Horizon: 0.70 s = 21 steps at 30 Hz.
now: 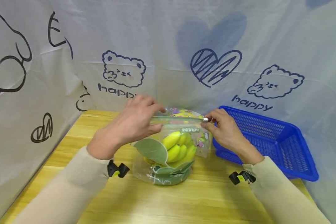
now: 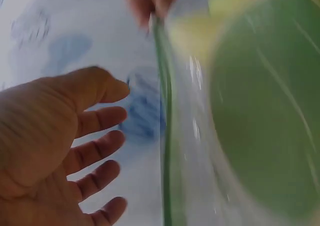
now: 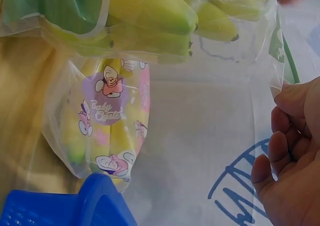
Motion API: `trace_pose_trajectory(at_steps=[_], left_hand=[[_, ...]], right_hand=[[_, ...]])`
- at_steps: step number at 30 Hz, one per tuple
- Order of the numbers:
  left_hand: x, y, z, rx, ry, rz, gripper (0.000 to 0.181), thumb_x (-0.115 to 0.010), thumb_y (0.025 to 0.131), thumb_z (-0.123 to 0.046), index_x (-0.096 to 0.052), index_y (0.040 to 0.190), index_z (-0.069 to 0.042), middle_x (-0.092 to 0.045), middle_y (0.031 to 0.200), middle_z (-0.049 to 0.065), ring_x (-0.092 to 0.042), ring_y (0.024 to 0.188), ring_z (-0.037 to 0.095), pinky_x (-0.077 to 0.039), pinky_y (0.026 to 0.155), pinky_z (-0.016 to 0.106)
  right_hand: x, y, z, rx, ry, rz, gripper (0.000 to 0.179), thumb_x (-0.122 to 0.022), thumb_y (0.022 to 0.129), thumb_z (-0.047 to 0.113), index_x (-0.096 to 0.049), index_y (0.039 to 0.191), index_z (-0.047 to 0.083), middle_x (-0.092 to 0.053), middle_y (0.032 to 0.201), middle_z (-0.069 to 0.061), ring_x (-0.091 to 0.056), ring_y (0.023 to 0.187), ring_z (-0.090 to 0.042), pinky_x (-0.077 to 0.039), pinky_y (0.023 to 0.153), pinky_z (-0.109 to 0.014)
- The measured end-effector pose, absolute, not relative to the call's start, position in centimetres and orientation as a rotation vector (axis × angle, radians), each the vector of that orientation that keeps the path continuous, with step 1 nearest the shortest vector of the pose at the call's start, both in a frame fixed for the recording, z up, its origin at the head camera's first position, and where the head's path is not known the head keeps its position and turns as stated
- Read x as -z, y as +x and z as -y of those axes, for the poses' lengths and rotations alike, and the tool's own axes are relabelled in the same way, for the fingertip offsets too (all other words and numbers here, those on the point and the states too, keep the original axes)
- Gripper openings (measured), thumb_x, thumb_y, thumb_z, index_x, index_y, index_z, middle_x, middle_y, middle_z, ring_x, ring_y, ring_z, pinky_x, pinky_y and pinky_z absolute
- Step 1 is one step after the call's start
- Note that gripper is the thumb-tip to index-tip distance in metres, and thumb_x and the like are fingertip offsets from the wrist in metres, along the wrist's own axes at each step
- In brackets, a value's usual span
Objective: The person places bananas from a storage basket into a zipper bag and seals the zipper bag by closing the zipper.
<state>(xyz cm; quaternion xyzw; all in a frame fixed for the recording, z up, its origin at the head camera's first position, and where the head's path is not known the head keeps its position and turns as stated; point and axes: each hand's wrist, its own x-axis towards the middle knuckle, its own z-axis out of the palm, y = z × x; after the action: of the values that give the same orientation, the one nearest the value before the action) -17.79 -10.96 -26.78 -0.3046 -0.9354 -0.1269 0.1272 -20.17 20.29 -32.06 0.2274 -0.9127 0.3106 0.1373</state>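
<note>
A clear zip bag [image 1: 151, 151] with green leaf prints stands upright on the table, holding a bunch of yellow bananas [image 1: 182, 147]. Along its top runs a green zip strip [image 2: 166, 116] with a white slider [image 1: 205, 119] at the right end. My right hand [image 1: 225, 129] pinches the bag's top corner at that slider between thumb and forefinger. At the left end of the opening is my left hand [image 1: 131, 119]; the left wrist view shows its fingers spread apart from the strip, holding nothing. Behind stands a second clear bag [image 3: 112, 126] with cartoon prints and bananas inside.
A blue plastic basket [image 1: 291, 152] with perforated walls sits on the right side of the wooden table [image 1: 212, 199]. White cloth [image 1: 168, 46] printed with bears and hearts hangs right behind the table and along its left side.
</note>
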Motion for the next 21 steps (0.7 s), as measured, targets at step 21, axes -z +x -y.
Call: trace_pose_trajectory(at_steps=[21], left_hand=[[27.0,-20.4,-0.6,0.096,-0.981,2.583,0.024,-0.070,0.100,-0.047,-0.079,0.109,-0.026,-0.071,0.101,-0.006,-0.053,0.094,0.019,-0.037,0.078,0.036]], right_hand=[[31.0,-20.0,-20.0,-0.750,0.687,2.614,0.011,-0.077,0.096,0.011,-0.069,0.091,0.005,-0.066,0.096,-0.010,-0.055,0.095,-0.028,-0.045,0.079,-0.042]])
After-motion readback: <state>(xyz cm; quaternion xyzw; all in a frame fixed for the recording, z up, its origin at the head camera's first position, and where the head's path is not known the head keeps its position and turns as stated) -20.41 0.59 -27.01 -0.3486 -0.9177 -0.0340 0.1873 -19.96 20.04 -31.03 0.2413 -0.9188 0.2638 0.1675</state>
